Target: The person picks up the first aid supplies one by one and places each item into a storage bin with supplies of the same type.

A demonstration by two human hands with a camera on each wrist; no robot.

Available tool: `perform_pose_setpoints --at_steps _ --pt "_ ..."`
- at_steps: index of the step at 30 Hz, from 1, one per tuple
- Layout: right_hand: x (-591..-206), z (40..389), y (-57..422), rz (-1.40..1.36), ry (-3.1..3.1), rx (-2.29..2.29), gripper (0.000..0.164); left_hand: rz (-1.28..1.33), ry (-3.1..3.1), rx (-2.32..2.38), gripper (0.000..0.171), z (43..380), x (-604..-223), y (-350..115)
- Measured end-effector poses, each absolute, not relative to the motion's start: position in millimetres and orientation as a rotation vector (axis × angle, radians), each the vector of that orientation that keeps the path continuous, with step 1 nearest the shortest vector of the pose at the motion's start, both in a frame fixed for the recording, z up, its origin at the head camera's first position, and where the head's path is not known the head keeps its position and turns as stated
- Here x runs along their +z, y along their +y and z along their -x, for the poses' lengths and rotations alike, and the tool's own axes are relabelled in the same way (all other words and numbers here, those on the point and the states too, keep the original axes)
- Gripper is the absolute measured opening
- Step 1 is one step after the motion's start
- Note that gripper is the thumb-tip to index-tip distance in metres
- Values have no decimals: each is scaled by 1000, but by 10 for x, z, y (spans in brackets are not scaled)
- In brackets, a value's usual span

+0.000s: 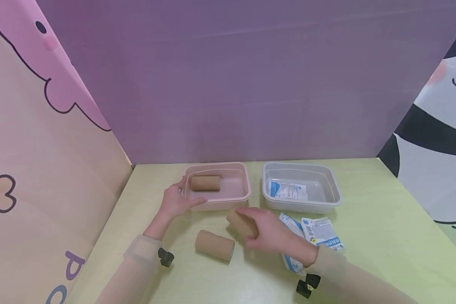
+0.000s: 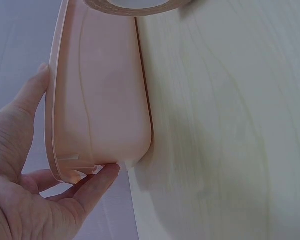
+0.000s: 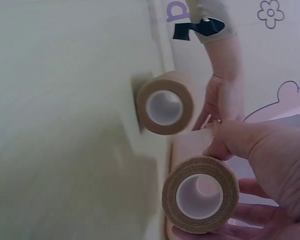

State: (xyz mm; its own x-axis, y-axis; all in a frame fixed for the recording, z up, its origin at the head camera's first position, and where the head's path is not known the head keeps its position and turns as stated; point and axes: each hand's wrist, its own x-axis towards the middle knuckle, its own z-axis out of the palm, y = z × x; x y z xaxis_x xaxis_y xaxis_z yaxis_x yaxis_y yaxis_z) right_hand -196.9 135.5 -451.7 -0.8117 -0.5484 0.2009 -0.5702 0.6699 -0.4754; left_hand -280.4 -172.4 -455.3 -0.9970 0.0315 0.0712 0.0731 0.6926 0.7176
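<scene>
My left hand [image 1: 175,202] holds the near left corner of a pink plastic bin [image 1: 222,205], thumb along the rim and fingers round the end wall. A tan bandage roll [image 1: 205,183] lies on its side inside that bin. Just in front of the bin, my right hand [image 1: 270,231] grips a second bandage roll [image 1: 241,223] between thumb and fingers. Its white core faces the camera in the right wrist view, where the roll [image 3: 171,200] is tilted above the table. Another bandage roll [image 1: 214,245] lies on the table between my hands.
To the right of the pink bin stands a white plastic bin [image 1: 304,206] holding a blue-and-white packet [image 1: 289,191]. More packets [image 1: 321,232] lie in front of it, partly under my right wrist. A purple wall [image 1: 228,84] rises behind the table [image 1: 380,236].
</scene>
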Motion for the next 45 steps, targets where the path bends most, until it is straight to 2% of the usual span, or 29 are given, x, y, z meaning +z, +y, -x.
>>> perform_pose_setpoints --at_steps 18,33,45 --pt "-4185 2066 1443 -915 -2684 856 75 71 -2834 -1253 113 2804 -4554 -1728" --pt "-3859 2463 1364 -866 -2683 814 74 87 -2829 -1245 113 2807 -4563 -1732" --pt "-3841 2743 1255 -812 -2725 759 73 90 -2842 -1263 116 2806 -4567 -1690"
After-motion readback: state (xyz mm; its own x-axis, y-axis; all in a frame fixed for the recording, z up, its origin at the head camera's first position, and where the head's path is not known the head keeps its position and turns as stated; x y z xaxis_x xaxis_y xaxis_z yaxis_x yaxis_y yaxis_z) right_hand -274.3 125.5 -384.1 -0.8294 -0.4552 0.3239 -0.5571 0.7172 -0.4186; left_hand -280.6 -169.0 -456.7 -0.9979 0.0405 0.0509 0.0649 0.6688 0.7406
